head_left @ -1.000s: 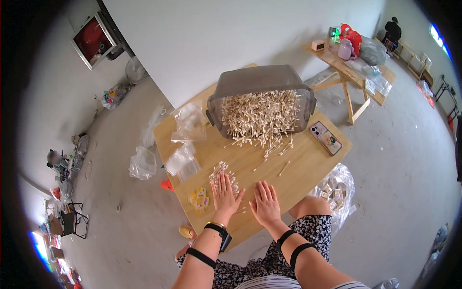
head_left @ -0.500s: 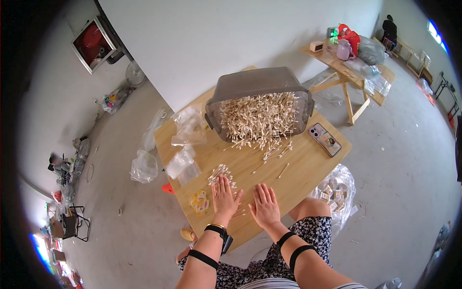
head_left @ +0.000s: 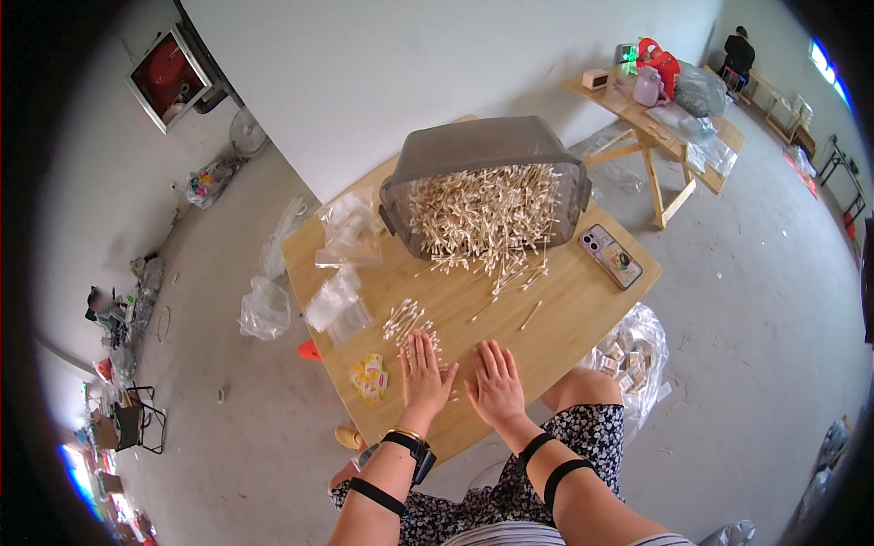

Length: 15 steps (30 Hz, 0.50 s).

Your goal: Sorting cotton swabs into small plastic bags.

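Observation:
My left hand point(head_left: 426, 387) lies flat, fingers stretched forward, over the near side of a small pile of cotton swabs point(head_left: 401, 318). A few swab ends show around its fingers; what lies beneath the palm is hidden. To its right, my right hand point(head_left: 496, 389) rests palm down on the wooden table point(head_left: 564, 309), fingers stretched out and holding nothing. Beyond both hands, a grey translucent plastic bin point(head_left: 482, 146) lies tipped on its side, its opening toward me. Many loose cotton swabs point(head_left: 482, 214) fill it and spill onto the tabletop. Small yellow-and-white packets or cards point(head_left: 369, 378) lie left of my left hand.
Clear plastic bags point(head_left: 334, 300) lie along the table's left side. A phone point(head_left: 611, 257) lies near the right edge. Beside my knee, a clear bag point(head_left: 637, 364) holds small boxes. A second wooden table point(head_left: 628, 107) stands at the far right, and a person point(head_left: 739, 53) sits beyond it.
The small swab pile ahead of my left hand looks looser and more spread out. Both hands stay flat in nearly the same places; the whole view has shifted slightly.

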Tool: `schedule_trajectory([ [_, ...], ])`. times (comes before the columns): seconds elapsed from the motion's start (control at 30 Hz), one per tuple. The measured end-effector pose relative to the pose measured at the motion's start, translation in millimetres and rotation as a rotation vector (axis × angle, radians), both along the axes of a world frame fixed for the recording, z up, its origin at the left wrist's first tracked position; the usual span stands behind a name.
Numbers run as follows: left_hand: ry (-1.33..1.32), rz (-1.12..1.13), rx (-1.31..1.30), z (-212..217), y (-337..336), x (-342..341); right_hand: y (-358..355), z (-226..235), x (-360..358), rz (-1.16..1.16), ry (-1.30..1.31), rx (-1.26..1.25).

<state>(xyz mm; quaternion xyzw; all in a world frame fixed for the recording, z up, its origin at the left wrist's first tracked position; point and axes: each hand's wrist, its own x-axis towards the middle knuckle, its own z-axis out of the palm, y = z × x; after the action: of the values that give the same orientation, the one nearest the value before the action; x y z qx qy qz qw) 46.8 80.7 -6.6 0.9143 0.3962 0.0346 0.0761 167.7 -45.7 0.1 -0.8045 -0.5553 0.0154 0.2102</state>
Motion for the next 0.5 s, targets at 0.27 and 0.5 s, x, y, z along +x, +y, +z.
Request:
schedule_trajectory([
  [0.27, -0.016, -0.020, -0.029, -5, -28, -14, 1, -4, -1, 0.008, 0.064, 0.025],
  [0.5, 0.007, -0.034, -0.084, 1, -45, -21, 1, -8, 1, -0.002, 0.001, 0.008],
])
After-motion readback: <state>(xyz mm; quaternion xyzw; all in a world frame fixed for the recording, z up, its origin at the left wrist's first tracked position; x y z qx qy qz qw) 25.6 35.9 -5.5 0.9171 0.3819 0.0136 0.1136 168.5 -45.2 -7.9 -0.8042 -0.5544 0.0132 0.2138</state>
